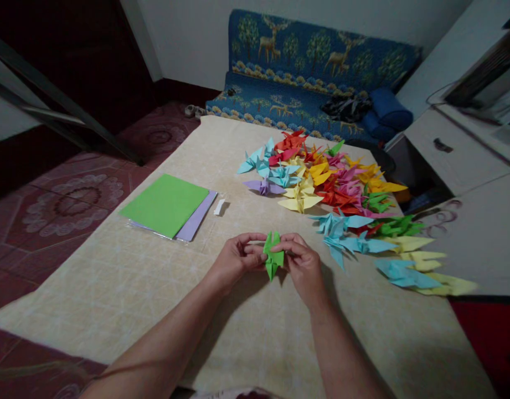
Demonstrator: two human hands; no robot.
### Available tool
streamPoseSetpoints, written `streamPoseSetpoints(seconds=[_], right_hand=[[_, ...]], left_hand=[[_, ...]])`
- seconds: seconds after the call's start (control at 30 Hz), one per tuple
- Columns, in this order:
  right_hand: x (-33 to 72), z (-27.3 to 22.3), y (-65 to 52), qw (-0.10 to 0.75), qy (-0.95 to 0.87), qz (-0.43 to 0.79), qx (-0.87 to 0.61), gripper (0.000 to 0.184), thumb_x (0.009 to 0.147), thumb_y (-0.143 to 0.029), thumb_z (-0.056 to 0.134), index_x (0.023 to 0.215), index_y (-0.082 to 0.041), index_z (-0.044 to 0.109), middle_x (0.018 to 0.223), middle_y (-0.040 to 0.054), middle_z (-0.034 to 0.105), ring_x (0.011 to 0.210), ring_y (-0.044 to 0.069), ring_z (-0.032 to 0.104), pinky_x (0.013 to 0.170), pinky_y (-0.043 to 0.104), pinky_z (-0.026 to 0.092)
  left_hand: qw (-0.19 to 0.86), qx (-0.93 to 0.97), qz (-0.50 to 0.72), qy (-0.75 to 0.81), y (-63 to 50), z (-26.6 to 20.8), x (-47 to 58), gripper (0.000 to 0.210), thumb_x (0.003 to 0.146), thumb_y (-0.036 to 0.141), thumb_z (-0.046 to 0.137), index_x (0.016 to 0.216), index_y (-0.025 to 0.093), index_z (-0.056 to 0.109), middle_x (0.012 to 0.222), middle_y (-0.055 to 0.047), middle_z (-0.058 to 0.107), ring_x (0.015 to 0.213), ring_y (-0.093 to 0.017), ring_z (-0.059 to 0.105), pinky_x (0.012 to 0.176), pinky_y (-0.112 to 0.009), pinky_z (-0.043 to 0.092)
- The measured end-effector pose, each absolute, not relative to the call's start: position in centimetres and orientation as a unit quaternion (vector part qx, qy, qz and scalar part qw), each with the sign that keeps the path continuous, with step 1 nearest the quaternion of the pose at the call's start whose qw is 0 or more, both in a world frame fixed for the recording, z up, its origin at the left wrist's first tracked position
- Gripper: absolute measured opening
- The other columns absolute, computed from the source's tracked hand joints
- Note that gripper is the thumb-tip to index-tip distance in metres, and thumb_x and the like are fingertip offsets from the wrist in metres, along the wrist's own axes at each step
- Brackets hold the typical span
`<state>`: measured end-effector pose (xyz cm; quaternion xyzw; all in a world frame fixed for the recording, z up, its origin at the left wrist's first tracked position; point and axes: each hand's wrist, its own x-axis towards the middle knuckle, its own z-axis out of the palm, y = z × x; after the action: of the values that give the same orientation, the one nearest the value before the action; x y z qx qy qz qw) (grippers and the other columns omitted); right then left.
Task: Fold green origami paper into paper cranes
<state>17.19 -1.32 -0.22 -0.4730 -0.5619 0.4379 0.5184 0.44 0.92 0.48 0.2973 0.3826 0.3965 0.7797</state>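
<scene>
A small bright-green folded-paper figure (273, 257) is held just above the tabletop at the near middle of the table, its slim points close together and its wings not yet opened out. The left hand (240, 257) pinches it from one side and the right hand (303, 263) from the other, thumbs on the paper. The piece appears well advanced in its folding, though short of the spread shape of its neighbours.

Beyond the right hand, a broad spread of multicoloured paper birds (340, 194), in red, orange, yellow, pink, light blue, green and lavender, lies with wings open, seemingly complete. To the left, a flat green square paper sheet (167, 205) rests over a lavender paper sheet (196, 217), both unfolded; a small white object (219, 207), too small to identify, lies just beside them.

All sit on a table with a cream patterned cover (113, 293). Behind it stands a blue sofa with a deer-and-tree print (296, 61), a dark crumpled bundle (348, 108) on its seat. A white drawer cabinet (458, 144) is at right; at left, a grey ladder-like frame (59, 117) stands on reddish patterned floor tiles (78, 197).
</scene>
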Motion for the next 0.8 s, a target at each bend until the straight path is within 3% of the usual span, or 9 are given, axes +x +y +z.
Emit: streamPoseSetpoints(seconds=[0.13, 0.37, 0.6, 0.8], right_hand=[[17.27, -0.3, -1.36, 0.51, -0.596, 0.401, -0.473, 0.026, 0.085, -0.012, 0.053, 0.083, -0.025, 0.075, 0.09, 0.0041, 0.052, 0.085, 0.016, 0.056, 0.066, 0.023, 0.046], [17.2, -0.46, -1.54, 0.503, -0.624, 0.359, -0.479, 0.026, 0.086, -0.013, 0.054, 0.088, -0.027, 0.076, 0.09, 0.0041, 0.052, 0.087, 0.018, 0.057, 0.069, 0.025, 0.047], [17.08, -0.4, -1.6, 0.508, -0.644, 0.32, -0.473, 0.03, 0.085, -0.009, 0.053, 0.088, -0.027, 0.077, 0.092, 0.0043, 0.053, 0.088, 0.017, 0.058, 0.072, 0.027, 0.048], [16.61, 0.02, -1.85, 0.503, -0.647, 0.308, -0.484, 0.029, 0.083, -0.01, 0.053, 0.083, -0.027, 0.076, 0.093, 0.0045, 0.055, 0.087, 0.017, 0.059, 0.07, 0.027, 0.049]], left_hand=[[0.773, 0.306, 0.412, 0.373, 0.88, 0.36, 0.32, 0.048, 0.06, 0.02, 0.087, 0.102, 0.015, 0.065, 0.075, -0.004, 0.074, 0.064, -0.015, 0.069, 0.064, -0.027, 0.057], [0.754, 0.286, 0.411, 0.424, 0.87, 0.1, 0.53, 0.033, 0.057, 0.025, 0.089, 0.083, 0.01, 0.075, 0.075, -0.007, 0.074, 0.064, -0.013, 0.067, 0.064, -0.024, 0.054], [0.749, 0.31, 0.41, 0.418, 0.81, 0.3, 0.59, 0.033, 0.062, 0.032, 0.086, 0.085, 0.01, 0.076, 0.08, -0.01, 0.075, 0.068, -0.016, 0.068, 0.07, -0.028, 0.054], [0.721, 0.317, 0.427, 0.444, 0.84, 0.05, 0.78, 0.038, 0.053, 0.024, 0.09, 0.084, 0.009, 0.075, 0.072, -0.008, 0.074, 0.059, -0.012, 0.065, 0.06, -0.022, 0.05]])
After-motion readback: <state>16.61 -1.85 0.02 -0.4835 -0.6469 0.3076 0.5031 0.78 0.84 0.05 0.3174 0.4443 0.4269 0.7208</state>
